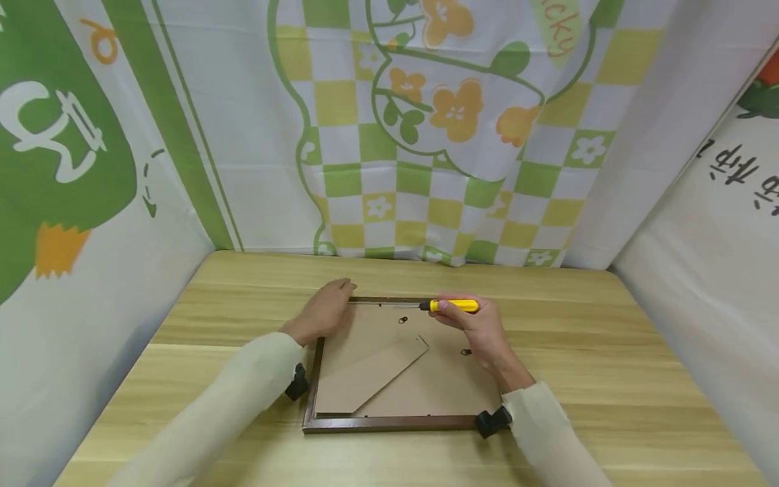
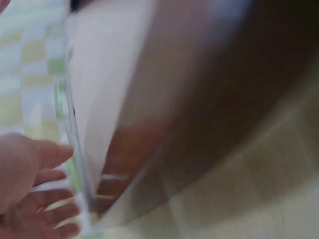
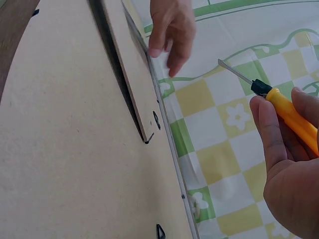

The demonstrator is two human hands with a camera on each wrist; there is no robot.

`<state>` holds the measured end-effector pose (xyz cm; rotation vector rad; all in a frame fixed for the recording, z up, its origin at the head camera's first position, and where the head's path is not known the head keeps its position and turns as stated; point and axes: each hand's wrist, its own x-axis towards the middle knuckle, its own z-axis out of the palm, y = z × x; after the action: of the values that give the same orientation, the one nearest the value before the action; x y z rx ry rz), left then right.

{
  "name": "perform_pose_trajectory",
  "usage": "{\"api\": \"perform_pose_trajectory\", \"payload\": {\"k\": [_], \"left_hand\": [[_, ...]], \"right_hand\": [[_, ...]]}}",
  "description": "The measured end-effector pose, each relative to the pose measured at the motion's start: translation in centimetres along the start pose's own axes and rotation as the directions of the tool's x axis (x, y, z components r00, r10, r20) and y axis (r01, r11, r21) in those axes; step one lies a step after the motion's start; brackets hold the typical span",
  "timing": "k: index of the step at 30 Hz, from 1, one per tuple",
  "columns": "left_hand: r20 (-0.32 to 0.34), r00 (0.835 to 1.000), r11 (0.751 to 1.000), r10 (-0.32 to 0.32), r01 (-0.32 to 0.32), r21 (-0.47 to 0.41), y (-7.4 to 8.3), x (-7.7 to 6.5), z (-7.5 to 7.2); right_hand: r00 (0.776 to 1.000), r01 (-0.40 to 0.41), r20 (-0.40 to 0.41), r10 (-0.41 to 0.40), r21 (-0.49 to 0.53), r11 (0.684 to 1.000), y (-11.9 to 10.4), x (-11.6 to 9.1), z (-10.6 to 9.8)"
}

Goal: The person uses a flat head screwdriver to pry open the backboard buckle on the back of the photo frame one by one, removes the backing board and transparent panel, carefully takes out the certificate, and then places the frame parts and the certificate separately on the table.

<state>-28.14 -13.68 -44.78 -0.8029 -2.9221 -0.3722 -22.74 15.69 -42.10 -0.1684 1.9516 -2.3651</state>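
Observation:
A brown picture frame (image 1: 395, 424) lies face down on the table, its tan backing board (image 1: 450, 389) upward. A cardboard stand leg (image 1: 371, 382) lies across the board. My left hand (image 1: 326, 308) is at the frame's far left corner; in the left wrist view, its thumb and loosely bent fingers (image 2: 52, 204) are beside the frame's edge. My right hand (image 1: 483, 335) grips a screwdriver (image 3: 289, 115) by its yellow handle. The screwdriver's thin metal shaft points left above the frame's far edge. In the right wrist view the tip appears raised off the board.
Two small dark hanging rings (image 1: 403, 320) are fixed on the backing board, with small dark tabs along its edges. The wood-grain table (image 1: 608, 379) extends around the frame. A patterned curtain (image 1: 426, 169) hangs behind the table, and printed sheets (image 1: 700, 270) flank both sides.

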Motion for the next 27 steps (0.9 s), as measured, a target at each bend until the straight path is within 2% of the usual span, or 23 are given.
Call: {"api": "perform_pose_trajectory", "payload": {"k": [2, 4, 7, 9, 14, 19, 22, 27], "left_hand": [[0.053, 0.998, 0.996, -0.031, 0.036, -0.085, -1.1, 0.2, 0.3], [0.079, 0.994, 0.988, -0.072, 0.082, -0.134, -1.8, 0.2, 0.6], [0.062, 0.989, 0.979, -0.133, 0.141, -0.145, -2.2, -0.1, 0.7], [0.036, 0.988, 0.978, -0.15, 0.154, -0.139, -2.2, -0.4, 0.6], [-0.035, 0.992, 0.99, -0.119, 0.115, -0.087, -2.2, -1.3, 0.4], [-0.07, 0.993, 0.994, -0.093, 0.089, -0.061, -1.8, -2.8, 0.3], [-0.039, 0.995, 0.993, -0.097, 0.093, -0.077, -1.2, -3.7, 0.1], [0.098, 0.989, 0.989, -0.112, 0.121, -0.084, 0.1, -4.4, -0.7]], "right_hand": [[1.0, 0.002, 0.004, -0.002, 0.0, 1.0, 0.0, 0.0, 0.1], [1.0, 0.006, 0.001, -0.006, -0.002, 1.0, 0.0, 0.0, 0.2], [1.0, 0.004, -0.007, -0.004, -0.009, 1.0, 0.0, 0.0, 0.2], [1.0, 0.005, -0.01, -0.005, -0.014, 1.0, 0.0, 0.0, 0.1], [1.0, 0.016, -0.007, -0.016, -0.01, 1.0, 0.1, 0.2, -0.2], [1.0, 0.017, -0.004, -0.017, 0.006, 1.0, 0.1, 0.3, -0.2], [1.0, 0.009, -0.018, -0.008, 0.015, 1.0, 0.2, 0.3, -0.3], [1.0, 0.002, -0.016, -0.002, 0.02, 1.0, 0.3, 0.2, -0.4]]}}
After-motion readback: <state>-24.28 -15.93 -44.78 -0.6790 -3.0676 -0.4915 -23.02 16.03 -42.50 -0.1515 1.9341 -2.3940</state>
